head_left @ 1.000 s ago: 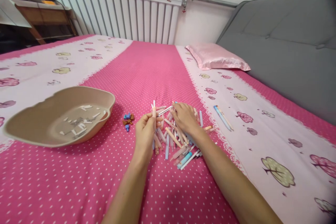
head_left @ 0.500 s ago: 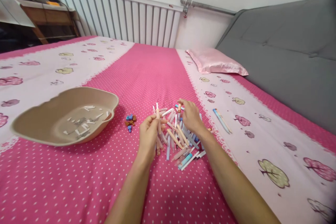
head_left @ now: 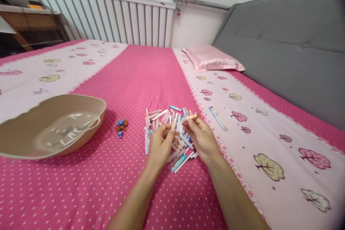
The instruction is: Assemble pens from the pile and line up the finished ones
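Observation:
Over a heap of pastel pen parts point(head_left: 161, 114), both of my hands are at work. My left hand point(head_left: 159, 145) is closed on a pale peach pen barrel point(head_left: 174, 123) whose tip points up and away. My right hand point(head_left: 202, 139) pinches an orange pen part point(head_left: 191, 117) between thumb and fingers, held almost level. The two parts are close together but apart. At the near side of the heap lies a blue pen point(head_left: 179, 162) beside slim white sticks. My hands cover part of the heap.
To the left stands a tan basin point(head_left: 72, 97) with small white and grey pieces inside. Blue and brown small parts point(head_left: 121, 128) lie between basin and heap. Two pens point(head_left: 217, 119) rest side by side at right. A pink pillow point(head_left: 212, 57) lies farther back.
My right hand has lifted the orange part from the heap and turned it level. My left hand, still gripping the peach barrel, has come closer to it. The view has shifted rightward.

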`<act>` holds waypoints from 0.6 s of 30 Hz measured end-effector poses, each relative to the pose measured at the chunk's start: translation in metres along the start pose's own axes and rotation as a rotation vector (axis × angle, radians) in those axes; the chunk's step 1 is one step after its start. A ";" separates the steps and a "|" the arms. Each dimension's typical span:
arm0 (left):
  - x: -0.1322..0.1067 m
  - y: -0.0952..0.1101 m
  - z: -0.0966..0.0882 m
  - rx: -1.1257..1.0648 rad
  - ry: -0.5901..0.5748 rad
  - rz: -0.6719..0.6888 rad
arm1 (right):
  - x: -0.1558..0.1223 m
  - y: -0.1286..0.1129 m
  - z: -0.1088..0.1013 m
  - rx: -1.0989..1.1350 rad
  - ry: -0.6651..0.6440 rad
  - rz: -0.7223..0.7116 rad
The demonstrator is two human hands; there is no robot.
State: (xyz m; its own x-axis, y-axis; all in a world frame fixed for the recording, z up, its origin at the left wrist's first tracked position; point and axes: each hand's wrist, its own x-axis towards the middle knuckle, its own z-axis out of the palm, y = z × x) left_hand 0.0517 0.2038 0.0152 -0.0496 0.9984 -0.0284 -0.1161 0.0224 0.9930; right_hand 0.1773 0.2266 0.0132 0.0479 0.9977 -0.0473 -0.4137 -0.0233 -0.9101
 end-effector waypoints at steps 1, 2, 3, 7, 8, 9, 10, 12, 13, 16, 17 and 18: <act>0.000 -0.001 0.001 0.018 -0.004 0.011 | 0.002 -0.002 -0.004 0.003 0.003 -0.002; 0.000 -0.002 0.001 0.038 -0.006 0.022 | 0.004 -0.005 -0.007 0.003 0.008 -0.012; 0.000 -0.004 0.001 0.061 -0.011 0.032 | 0.005 -0.008 -0.010 0.004 0.008 -0.025; 0.002 -0.012 0.000 0.218 -0.053 0.084 | 0.006 -0.014 -0.016 -0.004 -0.060 -0.064; 0.002 -0.014 0.000 0.272 -0.060 0.108 | 0.006 -0.013 -0.016 -0.016 -0.075 -0.075; 0.002 -0.015 0.000 0.325 -0.062 0.133 | 0.006 -0.013 -0.015 -0.036 -0.083 -0.091; 0.002 -0.016 -0.001 0.374 -0.060 0.157 | 0.006 -0.012 -0.015 -0.061 -0.085 -0.111; 0.002 -0.016 -0.001 0.452 -0.053 0.190 | 0.006 -0.009 -0.013 -0.117 -0.086 -0.148; 0.002 -0.016 -0.001 0.476 -0.050 0.195 | 0.007 -0.008 -0.013 -0.148 -0.088 -0.164; 0.002 -0.015 -0.001 0.485 -0.050 0.182 | 0.007 -0.006 -0.013 -0.222 -0.089 -0.199; 0.002 -0.015 -0.001 0.475 -0.050 0.178 | 0.008 -0.005 -0.013 -0.237 -0.091 -0.204; 0.002 -0.014 -0.001 0.464 -0.049 0.175 | 0.008 -0.005 -0.013 -0.248 -0.095 -0.206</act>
State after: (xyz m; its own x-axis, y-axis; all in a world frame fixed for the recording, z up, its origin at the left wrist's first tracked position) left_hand 0.0519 0.2049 0.0010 0.0194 0.9903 0.1378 0.3442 -0.1360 0.9290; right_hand 0.1913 0.2337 0.0117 0.0180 0.9842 0.1762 -0.1692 0.1767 -0.9696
